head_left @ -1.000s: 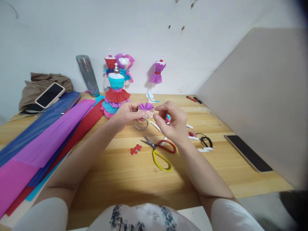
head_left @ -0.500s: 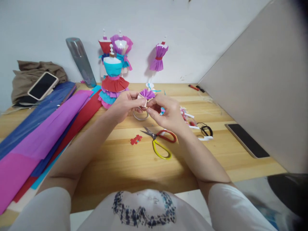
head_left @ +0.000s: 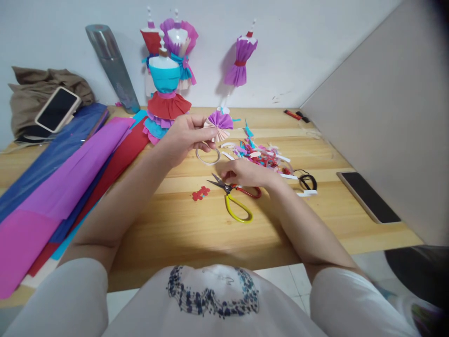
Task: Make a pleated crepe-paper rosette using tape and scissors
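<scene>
the pleated rosette (head_left: 220, 122) is purple and cream.

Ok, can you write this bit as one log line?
left hand: holds pleated rosette | right hand: near scissors, contact unclear | red paper pieces: on table

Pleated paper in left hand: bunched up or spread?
Spread. The pleated paper fans out, purple and pale folds radiating from its middle; left hand holds it.

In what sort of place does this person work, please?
Probably a craft corner, at home or in a small workshop; I cannot tell which. Signs are the miniature dress forms in ruffled outfits, the long coloured sheets, and the scissors on the wooden table.
</scene>
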A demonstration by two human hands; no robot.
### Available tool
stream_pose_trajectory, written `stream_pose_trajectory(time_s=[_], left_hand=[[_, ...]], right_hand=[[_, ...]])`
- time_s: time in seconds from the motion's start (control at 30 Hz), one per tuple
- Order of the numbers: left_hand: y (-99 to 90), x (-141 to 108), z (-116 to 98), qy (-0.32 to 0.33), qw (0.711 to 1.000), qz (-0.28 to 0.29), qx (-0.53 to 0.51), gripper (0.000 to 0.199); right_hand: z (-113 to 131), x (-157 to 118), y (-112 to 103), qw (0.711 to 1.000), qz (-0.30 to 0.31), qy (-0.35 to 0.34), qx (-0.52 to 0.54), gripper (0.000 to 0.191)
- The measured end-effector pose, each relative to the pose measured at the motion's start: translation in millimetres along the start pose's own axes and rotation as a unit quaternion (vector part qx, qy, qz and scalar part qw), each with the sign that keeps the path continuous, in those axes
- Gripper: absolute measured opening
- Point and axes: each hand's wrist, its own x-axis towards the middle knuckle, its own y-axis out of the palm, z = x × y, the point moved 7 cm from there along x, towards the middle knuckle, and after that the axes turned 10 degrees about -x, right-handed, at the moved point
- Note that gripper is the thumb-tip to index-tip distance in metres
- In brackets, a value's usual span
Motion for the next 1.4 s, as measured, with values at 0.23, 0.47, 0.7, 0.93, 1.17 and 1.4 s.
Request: stream_pose_trajectory(time_s=[0.23,0.47,0.7,0.93,1.17,1.4], left_hand=[[0.0,-0.6,7.0,-0.025,0.999,-0.009,0.034,0.005],[-4.6,1.3,13.8,-0.04,0.998,-0.015,0.047,0.008],[2.8,-0.3,14.6,-0.061,0.998,0.002,-0.016,0.007],[3.8,0.9,23.8,-0.071,0.996,0.02,-0.054,0.008],[-2.5,4.9,79.7,-0.195,0.979,0.017,-0.062,0.006],[-16.8,10.9,113.9,-0.259,0.959,-0.028,-0.112,0.01]], right_hand=[[3.0,2.4,3.7,0.998,-0.049,-0.009,0.04,0.011],[4.1,3.3,4.8,0.992,-0.065,-0.027,0.107,0.008],[-5.0,-0.5,-3.5,0.975,-0.079,-0.042,0.206,0.012],[-2.8,5.4,7.1,0.988,-0.069,-0.013,0.141,0.001],[-2.7,7.3,12.6,0.99,-0.056,0.012,0.13,0.009],[-4.0,6.5,13.8,0.996,-0.039,0.063,0.049,0.012]])
